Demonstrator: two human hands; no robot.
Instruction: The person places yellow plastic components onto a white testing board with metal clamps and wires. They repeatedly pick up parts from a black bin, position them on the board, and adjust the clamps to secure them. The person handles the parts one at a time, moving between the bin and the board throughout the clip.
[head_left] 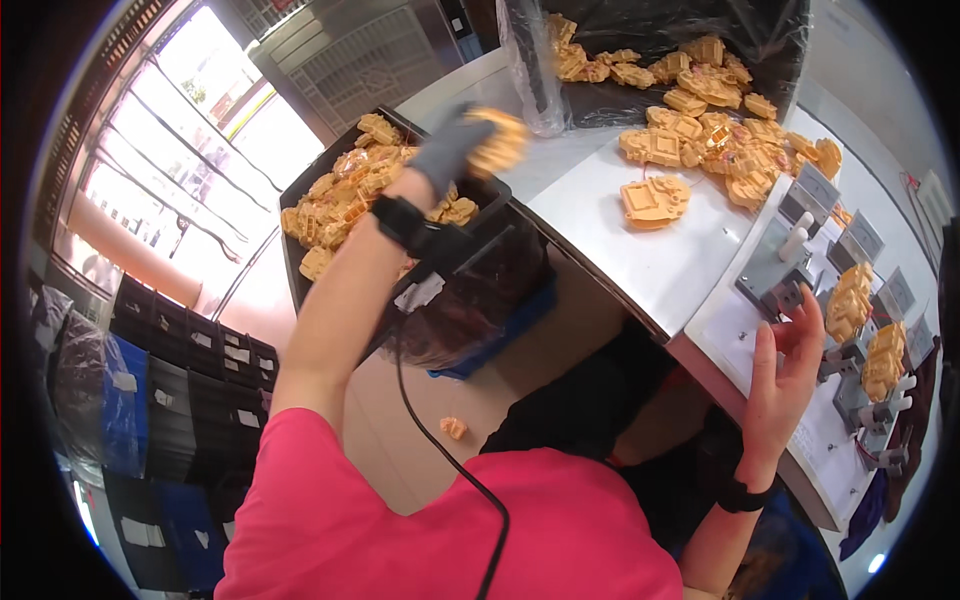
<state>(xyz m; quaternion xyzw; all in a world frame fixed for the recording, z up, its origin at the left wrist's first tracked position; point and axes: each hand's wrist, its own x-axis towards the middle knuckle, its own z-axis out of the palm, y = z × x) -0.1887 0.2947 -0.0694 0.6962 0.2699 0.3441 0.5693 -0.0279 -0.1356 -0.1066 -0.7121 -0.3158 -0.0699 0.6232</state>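
L grip (452, 150), in a grey glove & blurred, is clenched on a yellow-orange plastic part (500, 145), held above the far R side of the black bin (490, 215). Below & L of that grip, the bin is heaped w/ similar moulded pcs, boxy w/ raised frames & lugs. R of it there's open air, then the smooth white desk (600, 255), whose near edge slants down twd the R grip (780, 340); bare desktop lies along that edge.

R grip is bare & loose, fingers half bent, thumb apart, over the pale fixture board (720, 325). Its fingertips are at a grey block (765, 262) w/ white pegs; can't tell if touching. Room is tight on its R: more blocks, 2 seated parts (848, 302), thin upright plates (862, 238). Fwd-L of it: a lone part (655, 202) lying flat, then a loose pile (755, 165) by a box lined w/ shiny black film (625, 102)
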